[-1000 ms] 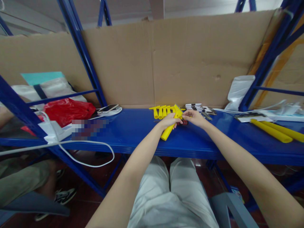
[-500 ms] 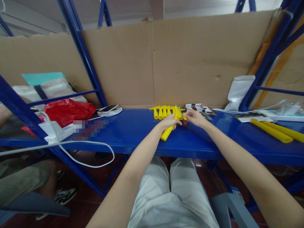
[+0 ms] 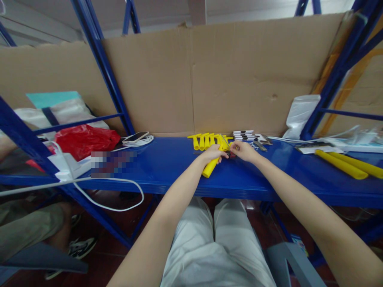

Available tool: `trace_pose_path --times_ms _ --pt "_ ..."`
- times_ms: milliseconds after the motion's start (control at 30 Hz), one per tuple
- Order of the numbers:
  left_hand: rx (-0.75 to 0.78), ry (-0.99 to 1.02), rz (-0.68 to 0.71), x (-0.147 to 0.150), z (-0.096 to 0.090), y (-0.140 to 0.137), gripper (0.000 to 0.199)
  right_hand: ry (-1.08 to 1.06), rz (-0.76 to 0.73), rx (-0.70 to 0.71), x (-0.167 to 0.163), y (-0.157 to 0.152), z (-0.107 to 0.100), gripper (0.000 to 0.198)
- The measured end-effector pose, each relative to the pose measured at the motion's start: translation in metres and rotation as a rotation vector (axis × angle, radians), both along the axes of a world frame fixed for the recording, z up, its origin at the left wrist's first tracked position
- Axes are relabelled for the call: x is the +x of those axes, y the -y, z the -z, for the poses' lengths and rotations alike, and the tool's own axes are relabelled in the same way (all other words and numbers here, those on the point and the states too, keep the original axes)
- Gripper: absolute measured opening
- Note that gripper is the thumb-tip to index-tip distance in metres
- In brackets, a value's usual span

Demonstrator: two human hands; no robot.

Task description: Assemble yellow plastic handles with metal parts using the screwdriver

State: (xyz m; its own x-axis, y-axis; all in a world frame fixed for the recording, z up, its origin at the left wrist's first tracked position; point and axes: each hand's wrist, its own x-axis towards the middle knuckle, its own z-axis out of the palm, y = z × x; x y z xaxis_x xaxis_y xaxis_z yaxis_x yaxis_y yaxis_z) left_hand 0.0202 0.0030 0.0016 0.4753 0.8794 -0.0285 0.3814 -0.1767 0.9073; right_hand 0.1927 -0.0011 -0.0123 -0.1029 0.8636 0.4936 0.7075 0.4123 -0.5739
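My left hand (image 3: pixel 214 153) is wrapped around the handle of a yellow tool (image 3: pixel 210 168), its butt end jutting out below my palm and its head lying between my two hands. The fingertips of my right hand (image 3: pixel 241 150) are gathered at that head; whether they pinch a small part, I cannot tell. If my left grip loosens, the handle could twist under the push of my right fingers, and they could slip off the head. Anything small let go there could drop beside the dark red object (image 3: pixel 232 155) under my hands and be hard to spot. A careless swing forward of my left hand could knock the row of yellow pieces (image 3: pixel 204 141) standing just beyond it; my right could scatter the white packets (image 3: pixel 243 135) beyond it.
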Motion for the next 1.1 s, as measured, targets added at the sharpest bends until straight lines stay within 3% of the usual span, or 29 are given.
trace_pose_path --times_ms 300,467,633,767,833,967,1100 --pt "-0.030 0.077 -0.028 -0.002 -0.004 0.002 0.009 -0.043 0.024 0.062 0.005 -0.005 -0.001 0.017" --pt "-0.049 0.144 -0.083 -0.002 -0.005 0.003 0.013 -0.063 -0.048 -0.062 0.007 -0.002 0.000 0.016" --pt "-0.059 0.272 -0.217 -0.003 -0.005 -0.002 0.017 -0.229 -0.217 -0.269 -0.003 0.004 0.003 0.014" --pt "-0.096 0.378 -0.269 -0.004 -0.007 -0.007 0.019 -0.284 -0.324 -0.280 -0.010 0.000 0.007 0.009" --pt "-0.109 0.413 -0.299 -0.004 -0.006 -0.008 0.019 -0.225 -0.281 -0.199 -0.007 -0.006 0.009 0.004" --pt "-0.141 0.456 -0.314 -0.004 -0.002 -0.011 0.018 0.079 -0.039 -0.003 0.003 -0.013 0.011 0.021" --pt "-0.157 0.481 -0.313 -0.004 0.000 -0.013 0.016 0.290 0.059 -0.020 0.007 -0.012 0.010 0.030"
